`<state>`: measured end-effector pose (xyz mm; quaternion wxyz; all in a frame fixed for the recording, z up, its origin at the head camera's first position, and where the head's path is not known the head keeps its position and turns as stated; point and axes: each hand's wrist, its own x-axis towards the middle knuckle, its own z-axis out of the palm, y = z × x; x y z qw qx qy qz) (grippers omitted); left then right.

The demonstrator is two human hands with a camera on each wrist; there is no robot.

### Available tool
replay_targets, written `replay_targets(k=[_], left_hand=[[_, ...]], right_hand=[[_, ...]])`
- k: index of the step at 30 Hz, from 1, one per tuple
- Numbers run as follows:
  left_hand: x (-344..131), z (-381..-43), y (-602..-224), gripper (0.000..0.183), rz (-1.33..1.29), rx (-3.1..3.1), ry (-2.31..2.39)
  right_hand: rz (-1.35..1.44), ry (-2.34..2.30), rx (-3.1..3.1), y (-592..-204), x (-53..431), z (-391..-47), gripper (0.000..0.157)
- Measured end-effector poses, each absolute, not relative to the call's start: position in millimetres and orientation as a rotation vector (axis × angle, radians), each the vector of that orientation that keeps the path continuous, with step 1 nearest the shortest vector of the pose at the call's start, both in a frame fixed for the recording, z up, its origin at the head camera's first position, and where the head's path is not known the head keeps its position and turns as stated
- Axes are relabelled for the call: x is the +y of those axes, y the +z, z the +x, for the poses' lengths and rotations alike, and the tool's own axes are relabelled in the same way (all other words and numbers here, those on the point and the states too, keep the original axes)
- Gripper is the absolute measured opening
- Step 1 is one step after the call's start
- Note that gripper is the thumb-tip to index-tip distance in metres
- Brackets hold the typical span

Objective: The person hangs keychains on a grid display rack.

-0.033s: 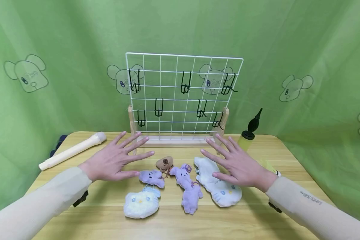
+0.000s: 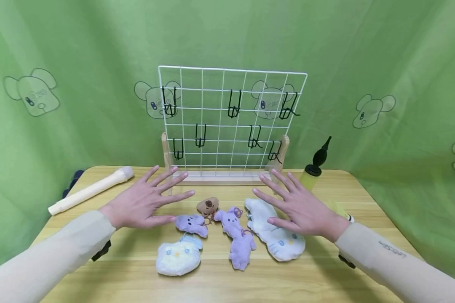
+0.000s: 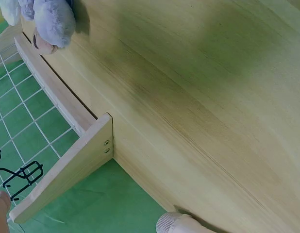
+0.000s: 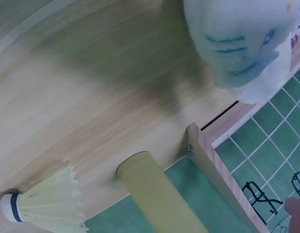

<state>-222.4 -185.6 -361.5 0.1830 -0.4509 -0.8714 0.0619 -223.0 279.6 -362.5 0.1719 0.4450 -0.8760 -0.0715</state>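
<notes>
Where the left hand (image 2: 145, 204) and right hand (image 2: 299, 206) spread: fingers wide apart, both holding nothing, seemingly hovering over the pale wood-grain table (image 2: 212, 290).
Nearest plush: a fluffy white cat-faced plush (image 2: 178, 260) with a light-blue bow lies face up, inward of the left hand.
Purple plush: two soft purple animal plushes, the face-up one (image 2: 231, 225) and the lower one (image 2: 242, 251) showing no face, lie end to end between the hands; a small purple dog-faced plush (image 2: 189, 224) lies just beside the left thumb.
White plush, right: a large white whiskered plush (image 2: 286, 246) lies partly beneath the right hand in the head view, against a plain white furry plush (image 2: 259, 212).
Brown plush: a small brown rounded plush (image 2: 207, 206) sits farthest back.
Table sides: a cream microphone with a grey head (image 2: 91, 191) on the left; a pale-yellow shuttlecock (image 4: 50, 199) and a yellow cylinder (image 4: 159, 194) on the right.
Grid and hooks: a white wire grid (image 2: 202, 89) stands in a wooden base (image 2: 220, 182), with black wire hooks (image 2: 234, 110) fitted, all bare.
Progress: with every plush on the table, handling them looks unstarted and wholly left to do.
Backdrop: green fabric curtain (image 2: 227, 33).
</notes>
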Motion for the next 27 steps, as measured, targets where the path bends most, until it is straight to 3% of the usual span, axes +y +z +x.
replay_targets(k=[17, 27], left_hand=[[-191.3, -225.8, -363.6, 0.072, -1.220, -2.509, 0.110], [-192.5, -241.7, -358.5, 0.064, -0.728, -2.824, -0.352]], right_hand=[[1.250, -0.167, -2.597, -365.7, 269.1, -223.4, 0.076], [1.083, 0.107, -3.061, -363.2, 238.1, -234.3, 0.067]])
